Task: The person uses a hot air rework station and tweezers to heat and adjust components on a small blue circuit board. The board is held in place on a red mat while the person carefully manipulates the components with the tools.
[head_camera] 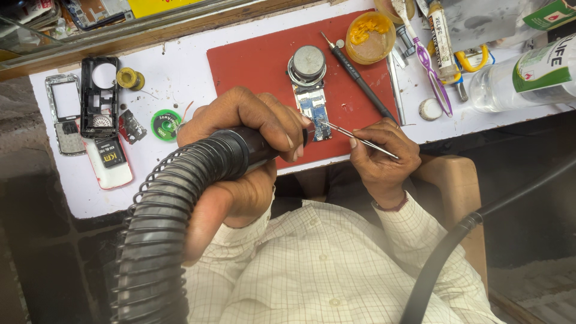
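matt red mat (pixel 252 57), ribbed black plastic hose (pixel 162 228), shiny metal tweezers (pixel 360 139)

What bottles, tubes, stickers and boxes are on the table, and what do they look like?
Clear plastic bottle, far right, lying down, green and white label.
White tube, top right, dark lettering.
Black battery, left, white logo.
Round green reel, left, printed label.

Surface (pixel 180 66): white. Mat (pixel 252 60): red, plain. Circuit board (pixel 314 111): blue with silver patches. Round weight (pixel 307 63): grey metal. Hose (pixel 157 240): black, ribbed in coils. Tweezers (pixel 360 139): silver. Pen tool (pixel 359 78): black. Pot (pixel 370 37): translucent, with yellow-orange paste. Reel (pixel 166 125): green with black centre. Spool (pixel 128 78): yellow-olive. Phone frame (pixel 99 90): black. Phone shell (pixel 110 162): white and red, black battery. Shirt (pixel 324 270): cream with fine check. Plastic tweezers (pixel 429 63): purple.
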